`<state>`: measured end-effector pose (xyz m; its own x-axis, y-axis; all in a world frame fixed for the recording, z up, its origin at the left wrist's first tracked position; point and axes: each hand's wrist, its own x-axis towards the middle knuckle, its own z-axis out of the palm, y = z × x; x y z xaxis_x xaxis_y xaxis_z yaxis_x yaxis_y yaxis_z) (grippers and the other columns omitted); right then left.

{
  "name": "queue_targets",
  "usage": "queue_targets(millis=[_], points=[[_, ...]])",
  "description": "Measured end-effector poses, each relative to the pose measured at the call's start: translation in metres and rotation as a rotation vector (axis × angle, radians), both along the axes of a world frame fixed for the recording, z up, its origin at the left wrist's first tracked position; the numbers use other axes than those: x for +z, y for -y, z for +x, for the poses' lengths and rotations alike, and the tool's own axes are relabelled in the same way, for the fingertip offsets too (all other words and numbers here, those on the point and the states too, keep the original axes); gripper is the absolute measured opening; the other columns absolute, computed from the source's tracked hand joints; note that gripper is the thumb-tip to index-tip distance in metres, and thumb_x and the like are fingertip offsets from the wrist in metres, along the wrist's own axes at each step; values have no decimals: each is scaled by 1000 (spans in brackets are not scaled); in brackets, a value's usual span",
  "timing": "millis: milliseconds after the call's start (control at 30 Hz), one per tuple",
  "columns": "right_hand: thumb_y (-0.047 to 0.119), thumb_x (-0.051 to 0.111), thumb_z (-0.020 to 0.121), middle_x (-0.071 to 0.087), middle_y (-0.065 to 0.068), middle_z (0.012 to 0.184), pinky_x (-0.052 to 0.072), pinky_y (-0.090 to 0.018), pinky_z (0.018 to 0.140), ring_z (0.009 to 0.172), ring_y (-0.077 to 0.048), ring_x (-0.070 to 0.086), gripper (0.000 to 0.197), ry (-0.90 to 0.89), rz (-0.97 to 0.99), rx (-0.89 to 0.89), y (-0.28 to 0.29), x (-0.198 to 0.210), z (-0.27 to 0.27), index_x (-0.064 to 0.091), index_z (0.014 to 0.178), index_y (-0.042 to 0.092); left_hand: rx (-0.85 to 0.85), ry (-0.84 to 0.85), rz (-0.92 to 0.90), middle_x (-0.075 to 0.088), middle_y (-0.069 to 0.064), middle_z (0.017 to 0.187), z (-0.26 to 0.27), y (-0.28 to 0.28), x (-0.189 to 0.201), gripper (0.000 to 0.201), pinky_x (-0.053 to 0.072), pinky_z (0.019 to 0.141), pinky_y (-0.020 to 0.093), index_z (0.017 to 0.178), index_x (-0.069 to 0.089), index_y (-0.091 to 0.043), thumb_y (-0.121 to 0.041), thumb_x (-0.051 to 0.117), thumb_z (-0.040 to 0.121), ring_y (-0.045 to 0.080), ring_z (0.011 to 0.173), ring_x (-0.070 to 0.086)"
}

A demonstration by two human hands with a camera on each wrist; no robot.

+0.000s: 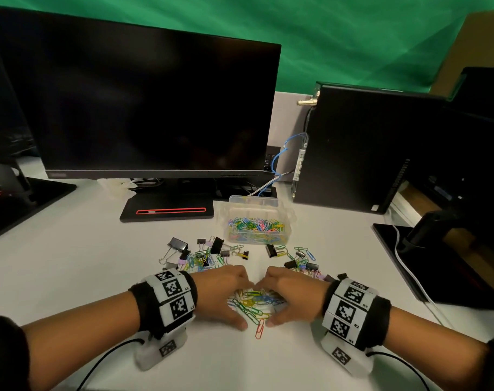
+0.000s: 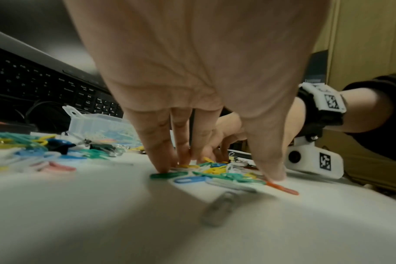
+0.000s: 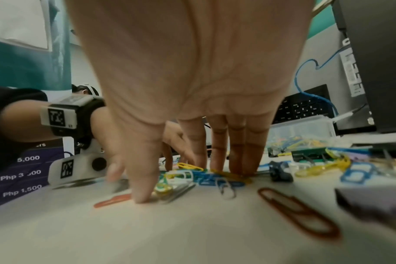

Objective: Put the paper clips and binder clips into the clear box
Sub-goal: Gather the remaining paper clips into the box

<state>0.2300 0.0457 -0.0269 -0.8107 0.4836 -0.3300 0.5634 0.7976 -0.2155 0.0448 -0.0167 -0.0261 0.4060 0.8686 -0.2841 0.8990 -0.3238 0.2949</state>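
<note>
A heap of coloured paper clips lies on the white desk between my hands. My left hand and right hand cup it from either side, fingertips meeting behind it. In the wrist views the left hand and right hand have straight fingers with tips on the desk among the clips. An orange clip lies at the thumbs. Further back are black binder clips mixed with more paper clips, in two scattered groups. Behind them stands the clear box, open and partly filled with paper clips.
A dark monitor on its base stands behind the box. A black computer tower is at the back right. Another stand and a white cable are on the right. A keyboard lies beyond the box.
</note>
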Motion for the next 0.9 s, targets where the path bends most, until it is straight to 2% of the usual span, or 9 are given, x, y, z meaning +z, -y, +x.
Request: queue_targets(millis=[67,133,333,433,567,667,767,833,900], points=[[38,71,78,51,-7,116,42,-32,91,108,-22,49,61,-27,-35,-7,2,1,3,48,132,17,-12,46,-14,43,-1,126,-1,5,1,74,33,94,17,137,42,-21,-50,70,75,14,118,43],[39,72,76,52,-6,118,42,-31,94,110,-20,49,63,-57,-34,-19,1,2,6,50,131,18,10,31,-8,40,-3,127,-4,8,1,87,36,100,21,141,35,-21,-54,73,69,13,119,42],[52,78,64,42,-3,121,40,-32,100,112,-20,44,95,17,10,-18,1,1,6,36,140,16,195,-122,-65,33,-1,130,-6,14,-1,102,42,104,36,141,26,-22,-60,75,60,20,121,46],[50,80,62,42,-3,116,43,-32,95,106,-20,47,91,-8,-1,-32,3,-1,-1,39,136,16,221,-69,-92,36,-2,123,8,14,-2,92,45,98,35,135,31,-23,-54,77,62,18,112,49],[39,81,66,46,1,101,40,-24,79,90,-13,45,68,-77,-59,-63,6,-2,-7,52,122,17,252,-9,-63,35,-5,105,27,12,-4,73,48,90,33,122,41,-21,-49,76,64,13,94,46],[30,80,70,56,0,95,41,-23,73,84,-11,49,48,-134,-92,-102,6,-3,-8,62,111,13,263,5,-43,45,0,105,32,8,-5,55,46,89,34,112,49,-16,-45,72,71,20,98,51],[23,76,75,58,4,81,38,-12,60,63,-11,52,32,-161,-99,-151,4,-4,-8,66,102,8,263,28,-3,62,10,110,33,3,-3,33,44,83,30,104,59,-10,-32,67,80,26,102,57],[18,74,78,57,11,68,40,-9,55,49,-2,53,24,-178,-132,-184,2,-3,-7,66,98,6,253,13,11,64,13,109,32,0,-2,26,39,75,27,102,61,-7,-26,63,84,28,102,58],[14,71,80,64,6,66,42,-4,52,45,3,53,18,-183,-155,-211,-2,0,-7,68,95,5,241,-18,14,63,16,109,30,-2,-1,24,35,72,26,103,60,-4,-23,59,87,31,102,58]])
